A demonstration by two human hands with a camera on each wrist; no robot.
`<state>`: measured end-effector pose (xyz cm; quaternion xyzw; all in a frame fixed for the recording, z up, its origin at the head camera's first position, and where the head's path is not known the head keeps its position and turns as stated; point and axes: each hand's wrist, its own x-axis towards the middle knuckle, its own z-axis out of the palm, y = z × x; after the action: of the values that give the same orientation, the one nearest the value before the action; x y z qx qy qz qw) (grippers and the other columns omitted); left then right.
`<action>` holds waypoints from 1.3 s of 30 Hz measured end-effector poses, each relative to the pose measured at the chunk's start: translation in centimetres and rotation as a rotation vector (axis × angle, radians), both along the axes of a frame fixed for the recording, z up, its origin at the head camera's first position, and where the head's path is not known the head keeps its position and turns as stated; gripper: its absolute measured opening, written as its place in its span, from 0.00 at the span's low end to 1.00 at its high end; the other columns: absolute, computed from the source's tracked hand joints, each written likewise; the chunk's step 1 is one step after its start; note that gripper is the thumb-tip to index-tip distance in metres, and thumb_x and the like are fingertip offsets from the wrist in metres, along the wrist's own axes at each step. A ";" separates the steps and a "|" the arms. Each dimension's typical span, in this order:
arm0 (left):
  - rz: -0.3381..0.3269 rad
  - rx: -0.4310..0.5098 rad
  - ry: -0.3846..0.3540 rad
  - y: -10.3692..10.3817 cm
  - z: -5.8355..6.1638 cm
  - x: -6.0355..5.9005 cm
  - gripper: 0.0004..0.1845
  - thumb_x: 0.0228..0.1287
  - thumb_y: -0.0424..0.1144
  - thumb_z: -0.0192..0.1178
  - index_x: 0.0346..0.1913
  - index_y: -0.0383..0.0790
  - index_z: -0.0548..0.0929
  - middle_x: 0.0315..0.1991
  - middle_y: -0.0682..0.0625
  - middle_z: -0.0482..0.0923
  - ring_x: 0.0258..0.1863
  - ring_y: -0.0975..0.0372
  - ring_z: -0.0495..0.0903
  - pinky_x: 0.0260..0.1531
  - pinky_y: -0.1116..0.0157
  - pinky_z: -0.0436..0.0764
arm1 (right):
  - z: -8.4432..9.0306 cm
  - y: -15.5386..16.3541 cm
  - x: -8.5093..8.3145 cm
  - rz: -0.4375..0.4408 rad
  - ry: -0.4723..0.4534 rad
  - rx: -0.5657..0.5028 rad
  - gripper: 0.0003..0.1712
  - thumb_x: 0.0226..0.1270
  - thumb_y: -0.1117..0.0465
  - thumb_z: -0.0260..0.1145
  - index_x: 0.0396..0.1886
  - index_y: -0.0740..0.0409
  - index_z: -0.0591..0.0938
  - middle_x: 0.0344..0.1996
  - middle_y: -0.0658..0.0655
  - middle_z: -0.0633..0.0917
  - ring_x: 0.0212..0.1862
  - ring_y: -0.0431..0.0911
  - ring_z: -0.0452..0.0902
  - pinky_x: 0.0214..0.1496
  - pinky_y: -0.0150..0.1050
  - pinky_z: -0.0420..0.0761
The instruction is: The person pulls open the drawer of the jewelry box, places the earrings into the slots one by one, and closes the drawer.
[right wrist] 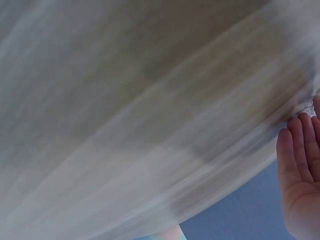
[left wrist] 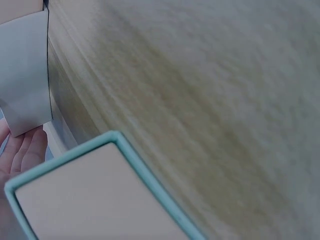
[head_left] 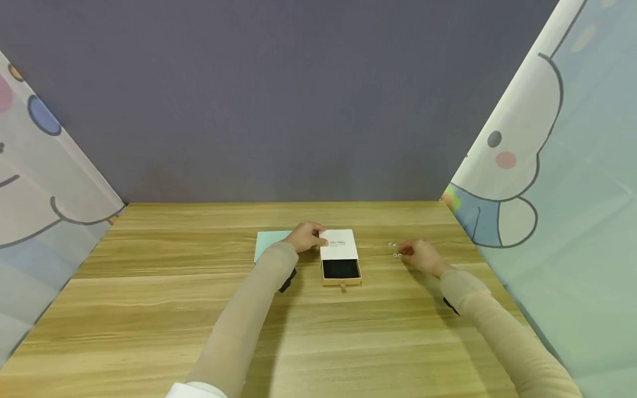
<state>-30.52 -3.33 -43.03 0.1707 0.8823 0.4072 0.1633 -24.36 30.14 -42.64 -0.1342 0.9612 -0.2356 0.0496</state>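
A white drawer-style gift box [head_left: 338, 243] with dark lettering lies on the table. Its tan-edged drawer [head_left: 342, 281], lined in black and fitted with a small pull tab, is slid partway out toward me. My left hand [head_left: 304, 237] holds the white sleeve at its left side, thumb on top; the left wrist view shows its fingers [left wrist: 31, 152] at the sleeve's edge. To the right, my right hand [head_left: 422, 257] has its fingertips beside small pale earring-like pieces [head_left: 392, 244]. In the right wrist view, its fingers [right wrist: 296, 145] are nearly straight, close to a small shiny piece [right wrist: 309, 107].
A teal box [head_left: 269, 241] lies partly under my left wrist; a teal rim [left wrist: 85, 150] around a pale panel shows in the left wrist view. The wooden table [head_left: 199, 237] meets a grey wall [head_left: 278, 110] behind. Cartoon-printed cloths [head_left: 572, 221] flank both sides.
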 end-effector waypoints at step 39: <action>-0.007 -0.008 0.007 -0.2 0.2 0.0 0.28 0.57 0.44 0.64 0.61 0.41 0.73 0.59 0.46 0.72 0.54 0.57 0.72 0.53 0.59 0.73 | -0.2 -0.3 0.2 -0.003 0.145 0.021 0.04 0.57 0.70 0.64 0.32 0.65 0.84 0.31 0.62 0.85 0.34 0.52 0.80 0.37 0.45 0.80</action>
<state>-30.49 -3.49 -42.84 0.1745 0.8839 0.4024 0.1626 -24.20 29.87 -42.83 -0.1488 0.9649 -0.2155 -0.0192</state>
